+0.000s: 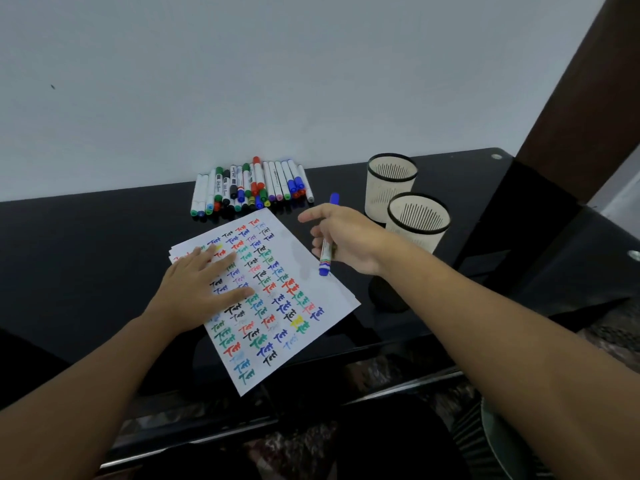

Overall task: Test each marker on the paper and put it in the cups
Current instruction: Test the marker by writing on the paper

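Observation:
A white sheet of paper (311,296) covered with coloured "Test" marks lies on the black table. My left hand (201,282) presses flat on its upper left part, fingers spread. My right hand (346,237) hovers over the paper's right edge and grips a blue marker (325,258), which pokes out above and below the fist; the index finger points left. A row of several markers (249,188) lies beyond the paper by the wall. Two cream cups with black rims stand to the right, one further back (391,181) and one nearer (419,220).
The black glass table (86,258) ends close to me at a metal front edge (311,407). A white wall rises behind it. A dark wooden post (571,116) stands at the right. A dark round object (388,296) sits below my right wrist.

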Available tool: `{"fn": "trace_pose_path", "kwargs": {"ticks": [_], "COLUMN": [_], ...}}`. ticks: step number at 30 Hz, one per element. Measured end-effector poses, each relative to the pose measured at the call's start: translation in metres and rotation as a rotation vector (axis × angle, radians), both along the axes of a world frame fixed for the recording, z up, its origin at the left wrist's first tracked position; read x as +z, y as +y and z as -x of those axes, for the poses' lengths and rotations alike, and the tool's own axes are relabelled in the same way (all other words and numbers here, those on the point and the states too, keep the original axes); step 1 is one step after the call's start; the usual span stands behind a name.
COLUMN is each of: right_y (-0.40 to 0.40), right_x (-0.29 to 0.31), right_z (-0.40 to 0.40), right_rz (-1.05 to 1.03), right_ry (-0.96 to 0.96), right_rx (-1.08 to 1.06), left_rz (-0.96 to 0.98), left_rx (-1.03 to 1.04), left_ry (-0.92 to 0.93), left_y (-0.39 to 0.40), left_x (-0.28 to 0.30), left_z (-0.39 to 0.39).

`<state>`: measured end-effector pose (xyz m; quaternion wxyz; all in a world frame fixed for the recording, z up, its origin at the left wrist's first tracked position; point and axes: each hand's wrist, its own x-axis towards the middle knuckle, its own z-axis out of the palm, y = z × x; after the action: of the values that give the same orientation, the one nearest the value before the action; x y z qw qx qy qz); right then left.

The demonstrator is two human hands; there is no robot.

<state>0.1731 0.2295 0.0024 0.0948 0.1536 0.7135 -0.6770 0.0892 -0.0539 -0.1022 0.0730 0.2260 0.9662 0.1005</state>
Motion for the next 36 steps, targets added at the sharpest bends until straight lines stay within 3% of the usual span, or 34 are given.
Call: {"fn": "trace_pose_path", "kwargs": {"ticks": [5,13,16,18,22,26,31,36], "right_y": [0.008,0.003,0.004,0.009,0.026,0.042,0.069,0.099], "right_x": [-0.001,0.007,0.017,0.023,0.029,0.044,0.045,0.030], "right_z": [-0.003,-0.012,-0.012,-0.014,-0.022,-0.033,-0.043,-0.047], "right_rz": [-0.036,-0.347,-0.118,-0.011,-0.425,-0.539,-0.953,-0.927], "right_ry": [0.113,0.127,0.069,0.101,0.265,0.366,0.426,0.376], "right_rx": [0.029,-0.028,-0.090,-0.021,0.046,-0.085,-0.320,-0.377], "left_rz": [0.074,-0.066,-0.070,-0.064,-0.072,-0.069,-0.065,-0.060], "left_rx": [-0.026,-0.088,-0.089,-0.092,-0.095,-0.092,-0.088,-0.092], "left_ry": [-0.031,-0.019,0.022,0.032,0.039,0.048,0.053,0.046], "left_y": [0.003,0.025,0.023,0.022,0.021,0.021,0.020,0.021], "left_x": [0.005,0.003,-0.005,-0.007,-0.010,-0.011,-0.014,-0.014], "left_z": [0.007,-0.015,-0.017,-0.016,-0.014,-0.012,-0.011,-0.010]}}
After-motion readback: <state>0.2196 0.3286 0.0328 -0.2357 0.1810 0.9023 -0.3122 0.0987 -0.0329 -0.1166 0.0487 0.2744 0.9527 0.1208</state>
